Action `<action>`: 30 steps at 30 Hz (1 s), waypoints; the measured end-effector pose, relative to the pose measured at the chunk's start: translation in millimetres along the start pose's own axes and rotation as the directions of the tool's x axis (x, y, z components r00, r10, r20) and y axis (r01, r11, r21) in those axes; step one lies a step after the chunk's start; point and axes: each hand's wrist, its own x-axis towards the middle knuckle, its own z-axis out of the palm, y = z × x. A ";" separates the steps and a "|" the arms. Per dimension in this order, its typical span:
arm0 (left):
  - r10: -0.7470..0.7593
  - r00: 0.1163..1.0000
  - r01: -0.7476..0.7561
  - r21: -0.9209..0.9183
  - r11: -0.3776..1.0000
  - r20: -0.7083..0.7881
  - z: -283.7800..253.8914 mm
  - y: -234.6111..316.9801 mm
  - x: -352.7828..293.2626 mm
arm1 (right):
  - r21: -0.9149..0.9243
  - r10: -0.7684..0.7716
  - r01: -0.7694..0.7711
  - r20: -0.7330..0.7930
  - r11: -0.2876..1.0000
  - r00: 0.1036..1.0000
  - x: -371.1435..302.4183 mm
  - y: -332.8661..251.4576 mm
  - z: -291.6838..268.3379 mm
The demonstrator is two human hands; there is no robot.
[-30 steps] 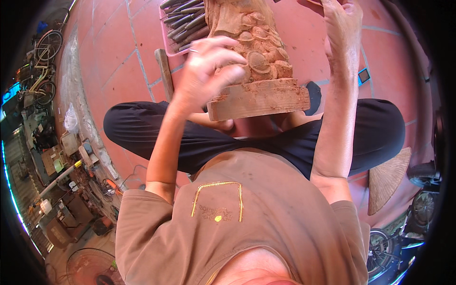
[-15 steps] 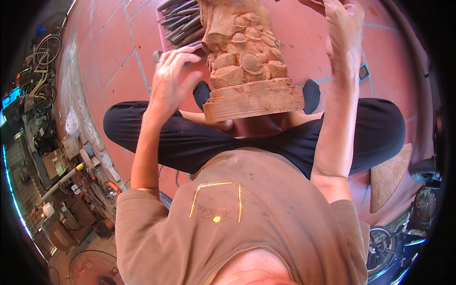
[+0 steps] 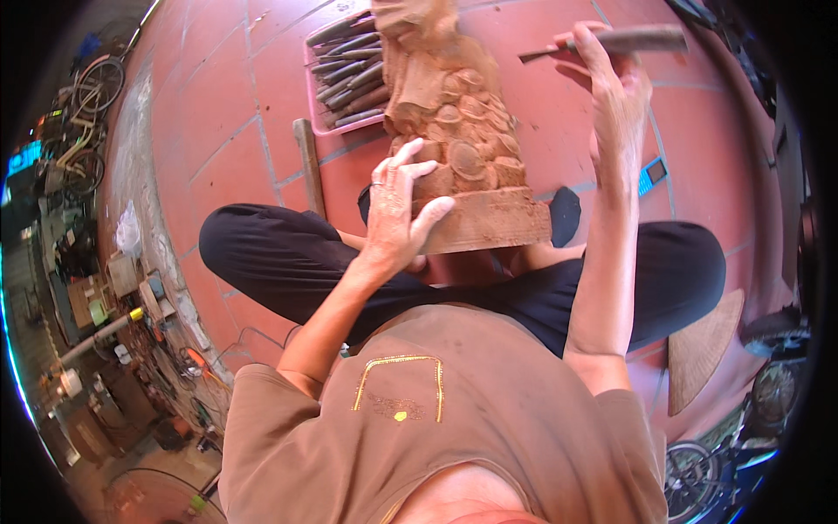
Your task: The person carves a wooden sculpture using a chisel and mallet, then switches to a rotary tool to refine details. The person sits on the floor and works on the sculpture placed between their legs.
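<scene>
A reddish-brown wood carving (image 3: 469, 131) with rounded lumps and a flat base stands between my bent legs. My left hand (image 3: 397, 205) lies against the left side of its lower part, fingers spread, thumb out over the base. Off to the right of the carving, my right hand (image 3: 618, 87) is raised with a wood chisel (image 3: 650, 39) held in its fingers. The chisel's narrow dark blade points left, and its thick handle runs out to the right. The blade is apart from the carving.
A pink tray (image 3: 319, 131) full of chisels sits left of the carving. Nearer me lies a wooden bar (image 3: 309, 166) on the tiled floor. A phone (image 3: 652, 175) is at the right, a conical hat (image 3: 705, 354) behind my right knee. Bicycles (image 3: 96, 83) and clutter line the left.
My left hand has moved right, from beside the carving onto its lower part. My right hand still holds the chisel, now seen whole. The view has shifted, showing more of the tray and wooden bar.
</scene>
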 end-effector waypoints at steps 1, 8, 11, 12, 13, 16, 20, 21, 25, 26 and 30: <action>-0.011 1.000 0.011 -0.012 1.000 0.006 -0.1 -0.7 0.7 | -0.007 0.018 -0.018 0.003 1.000 1.000 -5.0 0.4 2.0; -0.050 0.999 0.049 -0.072 0.996 -0.019 -5.6 -4.5 -8.4 | -0.081 0.101 -0.096 0.059 0.992 0.993 -21.4 6.4 4.9; -0.060 0.998 0.057 -0.082 0.995 -0.029 -4.6 -6.4 -8.5 | -0.066 0.128 -0.123 0.073 0.990 0.989 -27.9 8.6 8.6; -0.062 0.998 0.060 -0.084 0.995 -0.029 -3.8 -5.8 -9.1 | -0.054 0.139 -0.136 0.071 0.989 0.988 -30.8 9.3 9.8; -0.070 0.997 0.067 -0.080 0.995 -0.038 -5.0 -3.6 -9.9 | -0.040 0.129 -0.126 0.067 0.991 0.989 -35.2 10.0 12.4; -0.064 0.997 0.061 -0.081 0.995 -0.037 -3.1 -3.3 -8.5 | 0.023 0.159 -0.160 0.035 0.987 0.987 -52.9 10.7 20.9; -0.049 0.998 0.046 -0.090 0.995 -0.026 -1.3 -6.6 -6.4 | 0.099 0.112 -0.117 0.050 0.988 0.992 -84.3 18.6 30.6; -0.047 0.999 0.046 -0.074 0.996 -0.020 -0.4 -5.3 -4.8 | 0.042 0.069 -0.072 0.056 0.997 0.996 -91.4 19.9 32.0; -0.072 0.997 0.073 -0.065 0.995 0.017 -3.8 0.8 -2.5 | -0.132 -0.063 0.085 0.164 0.988 0.985 -107.0 22.7 40.4; -0.072 0.997 0.073 -0.074 0.995 0.020 -4.2 2.2 -1.3 | -0.174 -0.144 0.181 0.210 0.968 0.967 -108.3 26.8 40.9; -0.094 0.995 0.096 -0.086 0.992 0.029 1.4 -2.3 -4.1 | -0.212 -0.284 0.363 0.330 0.907 0.900 -110.5 3.3 41.6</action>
